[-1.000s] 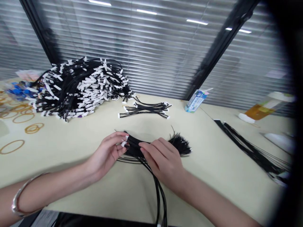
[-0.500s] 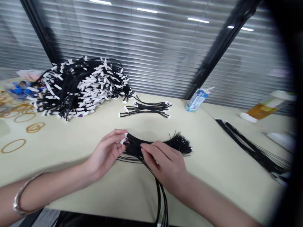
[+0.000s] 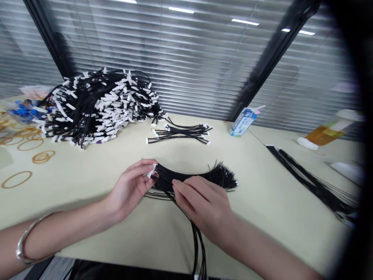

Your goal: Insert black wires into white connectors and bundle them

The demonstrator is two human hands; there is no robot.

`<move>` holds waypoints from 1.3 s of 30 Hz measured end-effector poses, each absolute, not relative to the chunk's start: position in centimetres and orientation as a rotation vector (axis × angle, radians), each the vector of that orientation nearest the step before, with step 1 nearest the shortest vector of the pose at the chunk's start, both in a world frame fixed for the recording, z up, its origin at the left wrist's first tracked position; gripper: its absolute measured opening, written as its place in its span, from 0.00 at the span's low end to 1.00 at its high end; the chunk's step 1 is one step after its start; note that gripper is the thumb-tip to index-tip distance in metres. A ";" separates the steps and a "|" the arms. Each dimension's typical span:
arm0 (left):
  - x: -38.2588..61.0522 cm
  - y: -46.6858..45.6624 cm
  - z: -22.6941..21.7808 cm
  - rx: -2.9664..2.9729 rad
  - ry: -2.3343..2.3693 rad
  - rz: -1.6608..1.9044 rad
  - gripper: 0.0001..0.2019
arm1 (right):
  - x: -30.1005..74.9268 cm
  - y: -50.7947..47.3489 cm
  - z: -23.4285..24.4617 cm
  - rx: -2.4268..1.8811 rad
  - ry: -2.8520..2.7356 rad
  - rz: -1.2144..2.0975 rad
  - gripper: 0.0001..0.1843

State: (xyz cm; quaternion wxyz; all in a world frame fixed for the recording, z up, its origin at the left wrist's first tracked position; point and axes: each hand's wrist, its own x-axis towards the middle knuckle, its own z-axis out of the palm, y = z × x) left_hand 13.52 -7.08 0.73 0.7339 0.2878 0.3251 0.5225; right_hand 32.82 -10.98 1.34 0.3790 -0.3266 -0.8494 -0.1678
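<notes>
A bundle of thin black wires (image 3: 204, 175) lies across the table in front of me, its loose ends fanned out to the right. My left hand (image 3: 131, 188) pinches the white connector (image 3: 151, 171) at the bundle's left end. My right hand (image 3: 204, 204) rests on the middle of the bundle with fingers curled over the wires. More black wires (image 3: 198, 245) run from under my right hand down over the table's near edge. A silver bangle (image 3: 25, 241) sits on my left wrist.
A big heap of black cables with white connectors (image 3: 96, 107) lies at the back left, a small set of such cables (image 3: 179, 134) beside it. Rubber bands (image 3: 17, 179) dot the left. A drink carton (image 3: 241, 122), a long wire bundle (image 3: 311, 182) and a bottle (image 3: 329, 130) lie right.
My right hand has slid slightly down and toward me along the bundle. My left hand has kept its pinch on the connector end, shifting only slightly.
</notes>
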 end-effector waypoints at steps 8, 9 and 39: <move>13.3 -7.1 0.8 0.644 0.711 1.129 0.07 | 33.2 -11.2 1.1 -0.838 -2.242 -0.447 0.14; 13.3 -7.1 0.8 0.646 0.711 1.123 0.07 | 33.2 -11.2 1.2 -0.833 -2.255 -0.457 0.14; 13.3 -7.3 1.2 0.644 0.680 1.102 0.06 | 32.7 -11.7 2.2 -0.835 -2.245 -0.564 0.16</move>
